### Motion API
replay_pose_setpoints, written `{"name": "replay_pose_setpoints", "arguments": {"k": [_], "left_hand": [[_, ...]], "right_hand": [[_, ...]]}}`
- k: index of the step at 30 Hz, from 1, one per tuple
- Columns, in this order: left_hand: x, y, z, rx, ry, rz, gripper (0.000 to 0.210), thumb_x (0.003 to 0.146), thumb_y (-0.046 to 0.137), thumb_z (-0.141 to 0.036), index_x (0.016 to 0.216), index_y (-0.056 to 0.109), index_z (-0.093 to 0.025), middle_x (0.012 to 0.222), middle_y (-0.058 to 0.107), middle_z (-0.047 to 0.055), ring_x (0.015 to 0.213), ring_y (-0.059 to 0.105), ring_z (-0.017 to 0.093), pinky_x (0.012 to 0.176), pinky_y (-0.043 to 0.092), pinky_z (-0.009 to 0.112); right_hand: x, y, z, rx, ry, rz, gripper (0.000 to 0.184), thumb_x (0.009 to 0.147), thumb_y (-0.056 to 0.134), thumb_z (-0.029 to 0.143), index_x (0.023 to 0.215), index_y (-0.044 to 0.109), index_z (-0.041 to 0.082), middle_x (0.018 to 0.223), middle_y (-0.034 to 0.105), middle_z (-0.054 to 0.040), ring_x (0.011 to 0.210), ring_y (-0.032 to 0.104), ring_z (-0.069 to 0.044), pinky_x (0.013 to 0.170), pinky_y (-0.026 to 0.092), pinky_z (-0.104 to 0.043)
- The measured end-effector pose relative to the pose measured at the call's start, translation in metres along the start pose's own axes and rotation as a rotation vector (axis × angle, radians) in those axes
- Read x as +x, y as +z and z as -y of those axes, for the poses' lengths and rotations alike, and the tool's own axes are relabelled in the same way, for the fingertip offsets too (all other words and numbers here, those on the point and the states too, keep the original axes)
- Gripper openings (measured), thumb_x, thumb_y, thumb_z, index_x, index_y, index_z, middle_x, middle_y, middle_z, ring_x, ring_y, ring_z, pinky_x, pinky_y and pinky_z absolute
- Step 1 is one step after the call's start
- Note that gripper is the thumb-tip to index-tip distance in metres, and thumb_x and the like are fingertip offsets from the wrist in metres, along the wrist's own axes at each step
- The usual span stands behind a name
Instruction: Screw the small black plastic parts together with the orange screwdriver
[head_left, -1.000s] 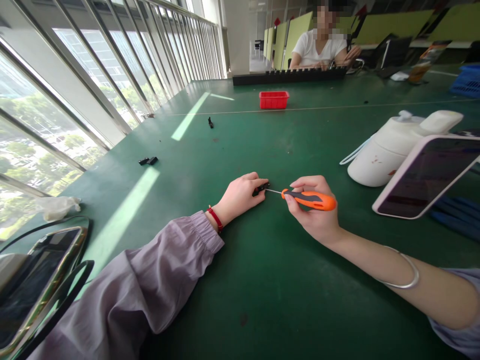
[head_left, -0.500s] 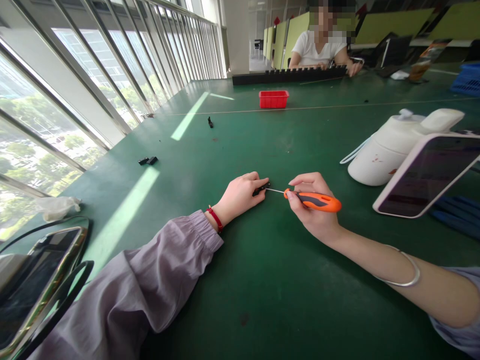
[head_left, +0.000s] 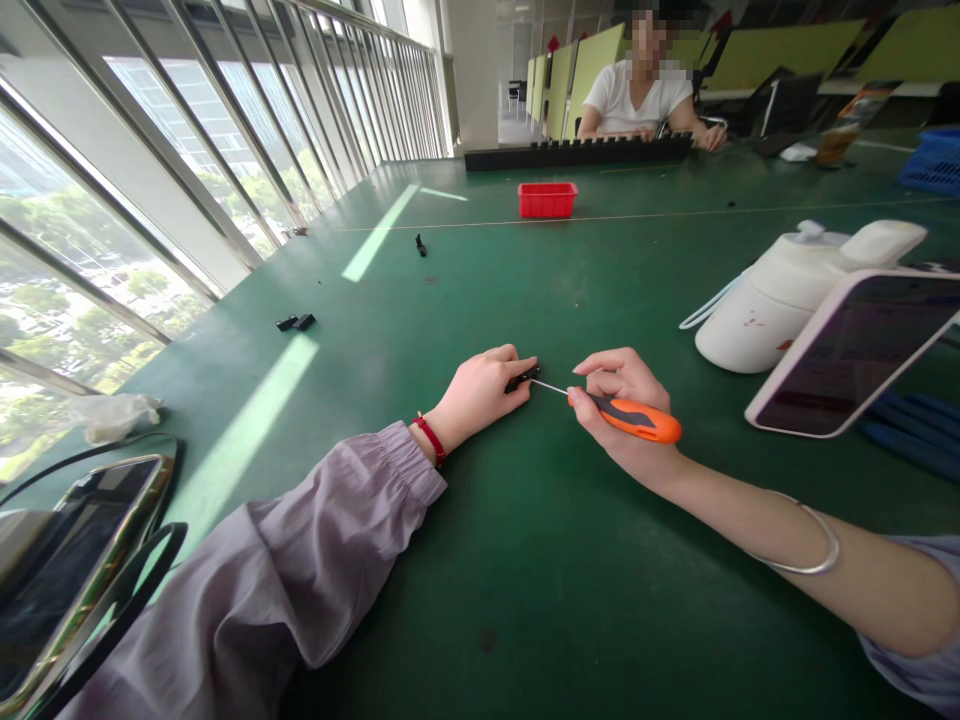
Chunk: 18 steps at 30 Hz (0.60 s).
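Observation:
On the green table (head_left: pixel 480 560), my left hand (head_left: pixel 489 388) grips a small black part (head_left: pixel 523 379) between thumb and fingers, pressing it against the surface. Much of that part is hidden by the fingers, so its kind is unclear. My right hand (head_left: pixel 626 400) holds an orange and dark grey screwdriver (head_left: pixel 641 418), the thumb on its handle and a couple of fingers lifted free. The thin metal shaft points left, and its tip meets the right end of the black part.
Small black pieces (head_left: pixel 296 322) lie at left, another (head_left: pixel 421 245) farther back. Beyond stand a red bin (head_left: pixel 547 200) and a long black rack (head_left: pixel 577 152), with a person (head_left: pixel 637 100) behind. A white bottle (head_left: pixel 757 300) and propped phone (head_left: pixel 855 350) occupy the right; another phone (head_left: pixel 90 540) lies left.
The screwdriver's handle has dropped slightly, so the shaft slants more, and my right fingers have shifted on it. My left hand and the black part stay in place.

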<state>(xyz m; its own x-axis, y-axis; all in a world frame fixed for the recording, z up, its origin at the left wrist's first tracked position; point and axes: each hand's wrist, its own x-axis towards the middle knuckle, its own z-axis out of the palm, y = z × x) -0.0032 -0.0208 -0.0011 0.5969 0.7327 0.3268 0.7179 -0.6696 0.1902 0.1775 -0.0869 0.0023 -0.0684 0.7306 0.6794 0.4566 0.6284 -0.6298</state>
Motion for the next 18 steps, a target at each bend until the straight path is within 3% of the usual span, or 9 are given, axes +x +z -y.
{"name": "replay_pose_setpoints", "arguments": {"k": [5, 11, 18], "left_hand": [[0.0001, 0.0002, 0.0002, -0.004, 0.0, 0.008, 0.034, 0.085, 0.046, -0.025, 0.113, 0.066, -0.021, 0.089, 0.062, 0.004, 0.075, 0.06, 0.013, 0.068, 0.046, 0.023], [0.0, 0.0003, -0.0001, 0.0, 0.012, 0.003, 0.034, 0.085, 0.046, -0.024, 0.112, 0.067, -0.022, 0.089, 0.062, 0.004, 0.077, 0.06, 0.014, 0.068, 0.046, 0.024], [0.0003, 0.0024, 0.0014, 0.041, -0.025, -0.059, 0.032, 0.085, 0.048, -0.024, 0.11, 0.069, -0.02, 0.092, 0.063, 0.006, 0.085, 0.056, 0.018, 0.075, 0.045, 0.03]], "right_hand": [[-0.0021, 0.0027, -0.0048, 0.095, -0.008, -0.033, 0.033, 0.075, 0.062, 0.017, 0.102, 0.046, 0.024, 0.072, 0.049, 0.0044, 0.062, 0.053, -0.012, 0.062, 0.049, -0.029], [-0.0024, -0.0003, -0.005, -0.042, 0.003, 0.032, 0.009, 0.079, 0.06, 0.02, 0.082, 0.052, 0.023, 0.055, 0.049, 0.0055, 0.056, 0.051, -0.013, 0.058, 0.044, -0.028], [-0.002, -0.001, -0.0039, -0.048, -0.015, -0.02, 0.011, 0.08, 0.059, 0.019, 0.072, 0.051, 0.023, 0.057, 0.057, 0.0037, 0.055, 0.054, -0.013, 0.058, 0.043, -0.029]]}}
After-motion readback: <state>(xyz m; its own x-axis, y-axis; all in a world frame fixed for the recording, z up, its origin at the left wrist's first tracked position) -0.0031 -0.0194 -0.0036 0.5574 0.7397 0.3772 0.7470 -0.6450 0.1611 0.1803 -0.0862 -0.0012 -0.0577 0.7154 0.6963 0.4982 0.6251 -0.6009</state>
